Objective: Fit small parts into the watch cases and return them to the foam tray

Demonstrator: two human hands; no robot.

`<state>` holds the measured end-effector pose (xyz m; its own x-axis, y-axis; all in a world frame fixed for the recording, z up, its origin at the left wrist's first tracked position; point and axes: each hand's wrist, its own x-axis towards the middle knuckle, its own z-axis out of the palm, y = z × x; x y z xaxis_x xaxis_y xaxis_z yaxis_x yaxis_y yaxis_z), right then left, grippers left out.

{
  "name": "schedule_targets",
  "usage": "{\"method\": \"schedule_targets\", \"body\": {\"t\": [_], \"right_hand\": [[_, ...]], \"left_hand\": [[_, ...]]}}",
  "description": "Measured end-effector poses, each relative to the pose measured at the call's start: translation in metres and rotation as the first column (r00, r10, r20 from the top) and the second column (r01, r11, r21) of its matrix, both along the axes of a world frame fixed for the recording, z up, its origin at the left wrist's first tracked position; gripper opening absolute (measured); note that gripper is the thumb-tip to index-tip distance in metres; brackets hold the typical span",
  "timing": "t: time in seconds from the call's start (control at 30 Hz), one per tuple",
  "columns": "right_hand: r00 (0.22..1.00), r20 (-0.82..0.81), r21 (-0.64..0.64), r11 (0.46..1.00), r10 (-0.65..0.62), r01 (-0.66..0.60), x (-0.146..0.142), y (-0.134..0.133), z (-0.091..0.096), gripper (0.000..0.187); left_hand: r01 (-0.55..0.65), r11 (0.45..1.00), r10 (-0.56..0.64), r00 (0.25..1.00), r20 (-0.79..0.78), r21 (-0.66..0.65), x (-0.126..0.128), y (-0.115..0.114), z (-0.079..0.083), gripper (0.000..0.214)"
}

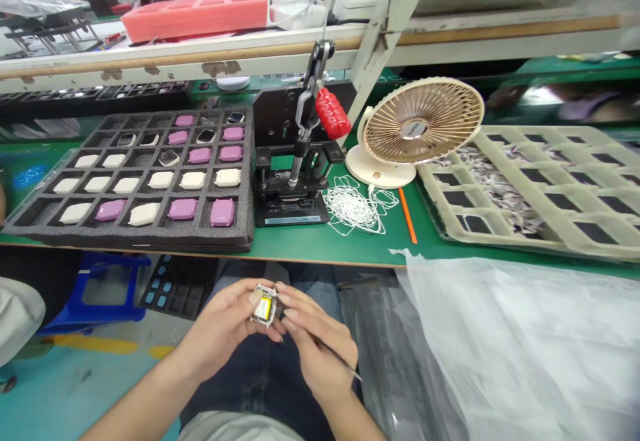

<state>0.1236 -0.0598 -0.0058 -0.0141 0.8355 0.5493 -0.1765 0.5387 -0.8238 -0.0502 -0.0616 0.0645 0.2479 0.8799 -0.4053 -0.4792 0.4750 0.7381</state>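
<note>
The left hand (220, 324) pinches a small square module with a yellow battery (264, 307), touching the right hand (315, 347), which grips a thin metal pick (341, 359). Ahead on the green bench (320, 247) sit a foam tray (130, 241), a hand press (285, 211) and a fan (417, 127), its hub label unreadable.

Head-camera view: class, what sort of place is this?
Probably a factory electronics assembly line. A grey foam tray holds rows of small pink and white device casings, a hand-lever press stands on the green workbench, the left hand holds a small opened device, the right hand grips a thin tool.
</note>
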Motion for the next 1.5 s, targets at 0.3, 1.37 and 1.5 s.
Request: {"method": "schedule_targets", "body": {"t": [0.3,1.37,1.5], "right_hand": [[0.677,0.100,-0.125,0.665,-0.730,0.736,0.048,0.080,0.043,0.023],[-0.204,0.978,0.182,0.657,-0.044,0.731,0.261,0.169,0.152,0.026],[-0.210,0.978,0.141,0.680,0.020,0.720,0.274,0.220,0.140,0.032]], "left_hand": [[-0.037,0.995,0.038,0.999,0.009,-0.095,0.002,0.006,-0.013,0.040],[0.203,0.932,-0.139,0.965,0.222,-0.301,0.011,-0.028,-0.065,0.042],[0.099,0.923,-0.027,0.981,0.194,-0.373,-0.013,-0.040,-0.080,0.044]]}}
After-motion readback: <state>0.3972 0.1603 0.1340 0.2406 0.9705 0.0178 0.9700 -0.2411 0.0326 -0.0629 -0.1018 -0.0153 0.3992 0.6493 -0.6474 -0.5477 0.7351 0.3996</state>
